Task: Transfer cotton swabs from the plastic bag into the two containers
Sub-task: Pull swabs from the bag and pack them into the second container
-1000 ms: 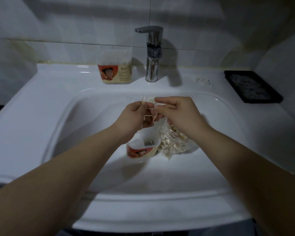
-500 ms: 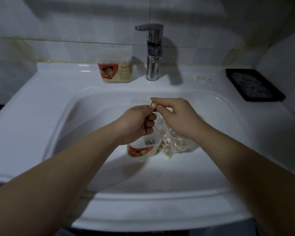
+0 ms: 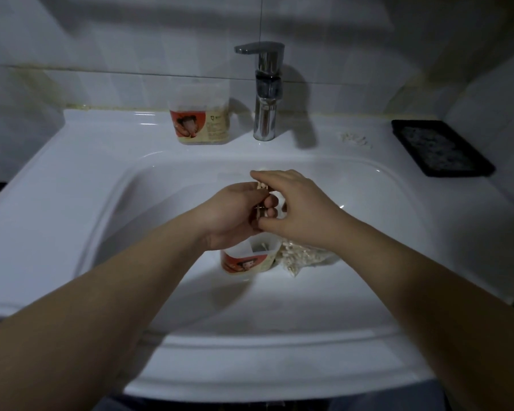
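Two hands meet over the sink basin (image 3: 166, 292). Our left hand (image 3: 235, 215) curls round a small bundle of cotton swabs (image 3: 261, 185), and our right hand (image 3: 297, 212) pinches the same bundle between forefinger and thumb. Below the hands stands an open container (image 3: 247, 261), partly hidden by the left wrist. The plastic bag (image 3: 297, 256) lies just beside it, under the right wrist. Beyond the hands, the bench (image 3: 101, 149) carries a second container (image 3: 199, 120), a tap (image 3: 264, 114) and a black tray (image 3: 439, 146).
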Tool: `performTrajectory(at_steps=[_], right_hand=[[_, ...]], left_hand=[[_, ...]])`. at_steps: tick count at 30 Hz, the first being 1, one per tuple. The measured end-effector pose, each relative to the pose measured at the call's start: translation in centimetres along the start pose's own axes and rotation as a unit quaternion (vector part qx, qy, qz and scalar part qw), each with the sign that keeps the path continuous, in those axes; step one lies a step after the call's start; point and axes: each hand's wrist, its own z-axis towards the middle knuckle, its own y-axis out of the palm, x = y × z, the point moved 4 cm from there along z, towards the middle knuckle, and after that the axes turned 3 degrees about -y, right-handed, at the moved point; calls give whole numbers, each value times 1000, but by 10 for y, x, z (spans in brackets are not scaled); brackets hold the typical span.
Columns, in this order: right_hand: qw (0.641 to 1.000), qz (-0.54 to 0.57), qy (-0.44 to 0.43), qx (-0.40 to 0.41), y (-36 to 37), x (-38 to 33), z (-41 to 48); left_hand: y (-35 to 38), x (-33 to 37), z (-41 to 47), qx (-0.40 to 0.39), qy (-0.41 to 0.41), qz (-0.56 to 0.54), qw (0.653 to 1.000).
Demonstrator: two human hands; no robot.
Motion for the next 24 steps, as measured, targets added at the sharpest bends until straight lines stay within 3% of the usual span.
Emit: performTrajectory(at_steps=[6, 9, 11, 12, 14, 20, 24], right_hand=[[1000, 5, 7, -7, -1, -2, -1], [999, 16, 31, -16, -8, -1, -1], [998, 13, 46, 33, -19, 4, -1], [996, 5, 56, 71, -27, 8, -1], [990, -25, 95, 99, -39, 18, -3], [978, -79, 159, -105, -37, 35, -21], [969, -115, 148, -164, -28, 30, -22]], left_hand=[[1, 0, -2, 3, -26, -43, 999], [-6, -1, 3, 75, -34, -40, 996], [-19, 0, 4, 173, -11, 126, 977], [-25, 0, 4, 203, -2, 231, 952], [-31, 1, 4, 218, 22, 373, 901], [-23, 2, 6, 172, 98, 496, 846], [-16, -4, 6, 106, 116, 527, 835]])
